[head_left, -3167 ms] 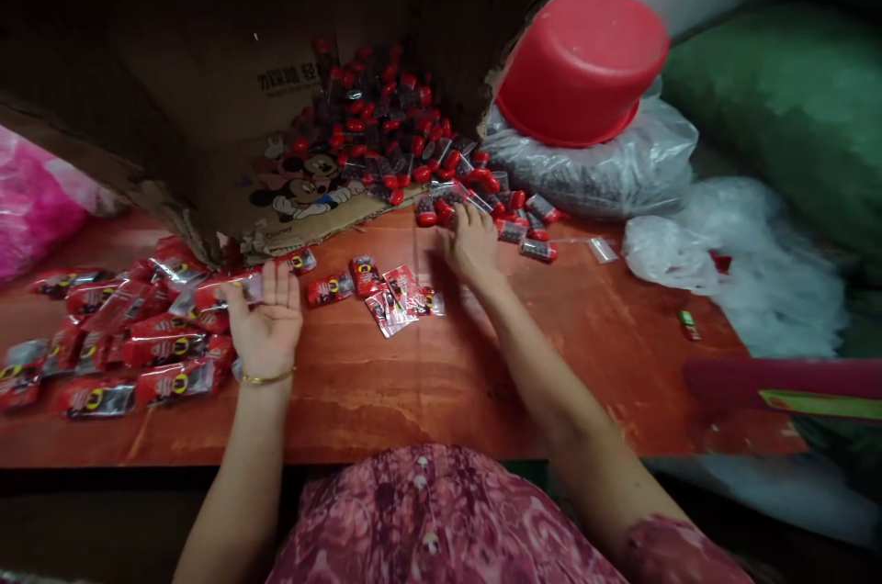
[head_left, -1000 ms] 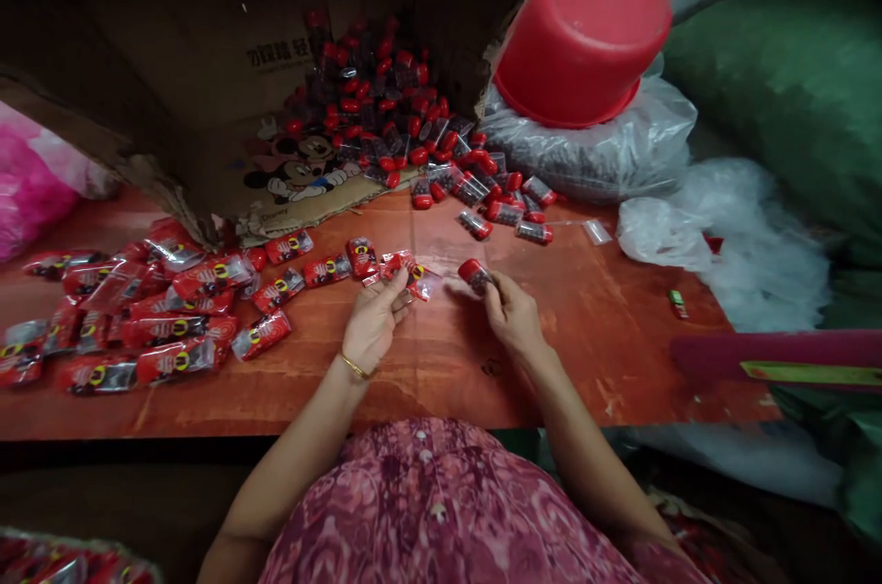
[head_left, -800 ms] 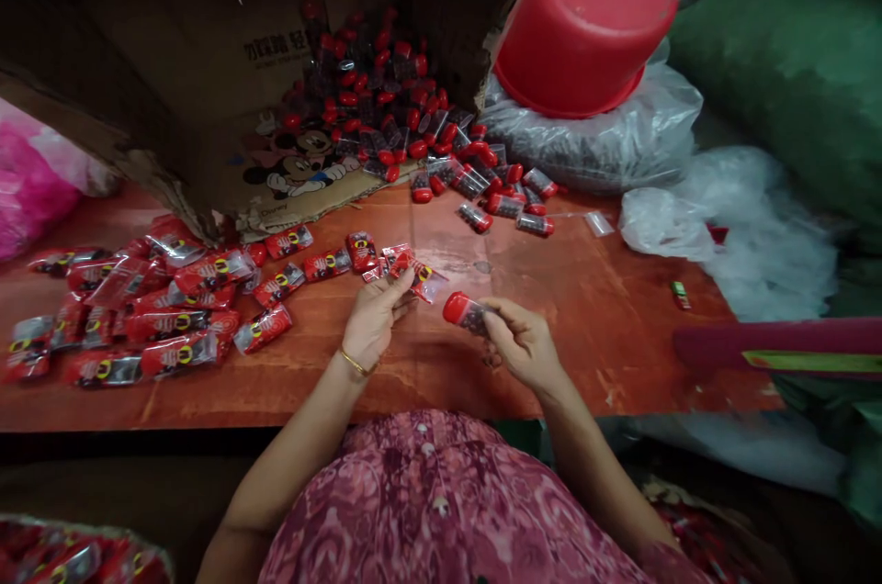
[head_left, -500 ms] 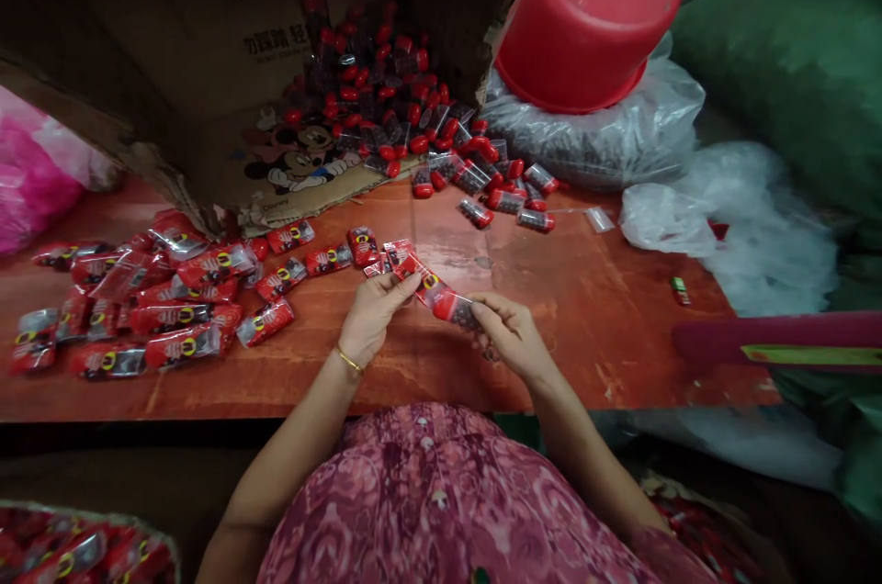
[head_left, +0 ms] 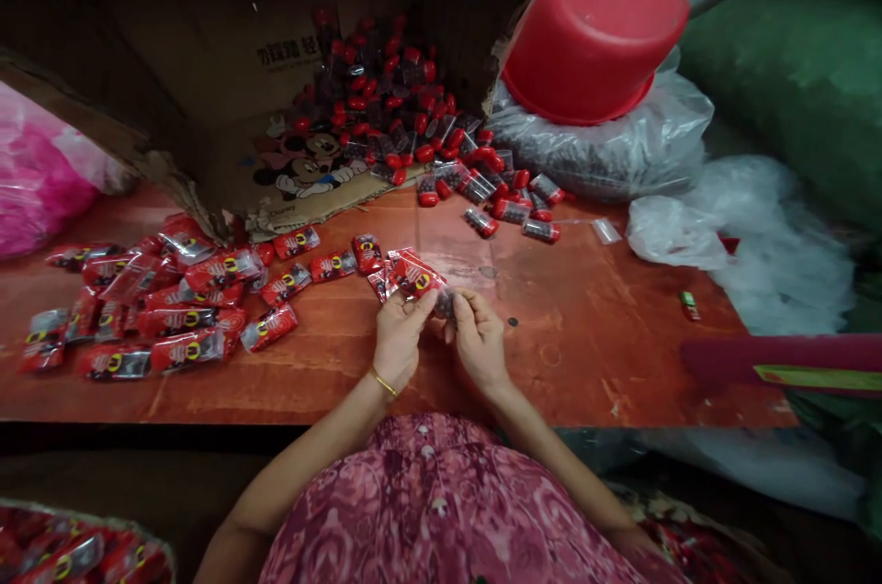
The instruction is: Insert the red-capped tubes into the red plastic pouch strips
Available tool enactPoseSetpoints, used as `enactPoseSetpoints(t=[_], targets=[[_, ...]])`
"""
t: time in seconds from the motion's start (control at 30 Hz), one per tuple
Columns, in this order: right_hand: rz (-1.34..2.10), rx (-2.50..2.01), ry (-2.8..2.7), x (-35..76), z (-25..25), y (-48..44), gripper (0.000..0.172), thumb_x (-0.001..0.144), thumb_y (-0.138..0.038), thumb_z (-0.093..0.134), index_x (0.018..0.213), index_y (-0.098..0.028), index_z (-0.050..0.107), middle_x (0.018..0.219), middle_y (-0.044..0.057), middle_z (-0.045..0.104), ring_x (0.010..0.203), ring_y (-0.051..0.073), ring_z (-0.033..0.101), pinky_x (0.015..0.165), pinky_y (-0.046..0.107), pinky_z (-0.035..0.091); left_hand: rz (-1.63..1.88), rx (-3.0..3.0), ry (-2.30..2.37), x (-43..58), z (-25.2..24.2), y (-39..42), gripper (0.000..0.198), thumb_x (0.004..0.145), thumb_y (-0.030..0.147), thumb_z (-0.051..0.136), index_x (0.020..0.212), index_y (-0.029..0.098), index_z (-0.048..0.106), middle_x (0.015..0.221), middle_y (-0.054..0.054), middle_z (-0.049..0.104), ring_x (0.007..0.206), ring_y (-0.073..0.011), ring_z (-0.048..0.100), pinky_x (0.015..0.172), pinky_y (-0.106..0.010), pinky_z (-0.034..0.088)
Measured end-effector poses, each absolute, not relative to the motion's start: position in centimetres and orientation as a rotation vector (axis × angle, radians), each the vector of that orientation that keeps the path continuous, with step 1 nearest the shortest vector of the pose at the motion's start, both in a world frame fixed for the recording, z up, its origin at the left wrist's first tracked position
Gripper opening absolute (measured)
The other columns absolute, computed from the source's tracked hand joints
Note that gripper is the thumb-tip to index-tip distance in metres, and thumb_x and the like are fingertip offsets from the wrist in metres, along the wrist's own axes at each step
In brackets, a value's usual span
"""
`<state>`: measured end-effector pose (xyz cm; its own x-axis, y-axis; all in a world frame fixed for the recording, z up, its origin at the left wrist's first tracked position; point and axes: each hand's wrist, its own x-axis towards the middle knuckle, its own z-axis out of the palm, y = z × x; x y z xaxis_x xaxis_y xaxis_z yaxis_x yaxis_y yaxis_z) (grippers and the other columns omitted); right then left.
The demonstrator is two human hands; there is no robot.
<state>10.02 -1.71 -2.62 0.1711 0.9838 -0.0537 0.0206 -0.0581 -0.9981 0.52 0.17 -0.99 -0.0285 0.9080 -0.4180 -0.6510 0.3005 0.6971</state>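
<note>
My left hand [head_left: 400, 341] is closed on a red printed plastic packet [head_left: 415, 275]. At the packet's right end, my right hand [head_left: 479, 341] pinches a small clear container with dark contents [head_left: 445, 303], which now sits mostly inside the packet. The fingers hide much of it, its red cap included. Beyond my left hand, more flat red packets [head_left: 377, 284] lie on the table. Filled red packets [head_left: 186, 318] are heaped to the left. Loose red-capped containers [head_left: 510, 209] lie ahead, spilling from a cardboard box [head_left: 303, 215].
A red plastic tub [head_left: 599, 33] rests upside down on a bulging clear bag [head_left: 606, 157] at the back right. Crumpled clear plastic [head_left: 764, 235] lies beside it. A purple bar [head_left: 785, 354] juts over the right edge. Lower left stands a basket of red packets [head_left: 75, 552].
My hands have drawn together, the right moving left. The container with its red cap has slid from the packet's mouth further into the packet.
</note>
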Motion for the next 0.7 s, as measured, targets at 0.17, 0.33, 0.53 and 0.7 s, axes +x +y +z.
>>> enactPoseSetpoints(t=[0.17,0.33,0.53,0.7], targets=[[1.19,-1.345,-1.234,10.2,-2.7,-1.0,0.029,0.086,-0.048,0.042,0.085,-0.02,0.049,0.05,-0.008,0.042,0.04,0.009,0.04,0.041,0.022,0.036,1.287,0.384,0.944,0.5,-1.3,0.4,0.028,0.054,0.029,0.078,0.072,0.014,0.062,0.066,0.002,0.064,0.061,-0.0089,0.056,0.063,-0.021,0.042],[1.033,-1.359,-1.403,9.8,-2.6,0.6,0.024,0.086,-0.042,0.042,0.079,-0.02,0.048,0.068,-0.001,0.051,0.062,0.011,0.049,0.057,0.024,0.042,1.21,0.456,0.958,-0.8,-1.2,1.5,0.019,0.055,0.022,0.075,0.067,0.014,0.063,0.064,0.002,0.063,0.064,-0.0102,0.056,0.065,-0.021,0.042],[1.202,-1.275,-1.29,8.8,-2.9,0.9,0.027,0.085,-0.047,0.044,0.084,-0.021,0.048,0.065,-0.003,0.048,0.053,0.01,0.045,0.048,0.022,0.041,1.235,0.425,0.964,-1.7,-0.9,2.1,0.026,0.056,0.03,0.076,0.071,0.014,0.061,0.065,0.002,0.062,0.06,-0.009,0.055,0.061,-0.021,0.042],[1.433,-1.191,-1.106,9.1,-2.9,0.7,0.034,0.079,-0.055,0.049,0.08,-0.021,0.046,0.06,-0.007,0.047,0.039,0.006,0.039,0.04,0.021,0.04,1.184,0.503,1.0,-1.3,-1.4,2.1,0.028,0.055,0.032,0.077,0.062,0.013,0.057,0.052,0.003,0.055,0.047,-0.0087,0.049,0.047,-0.021,0.039]])
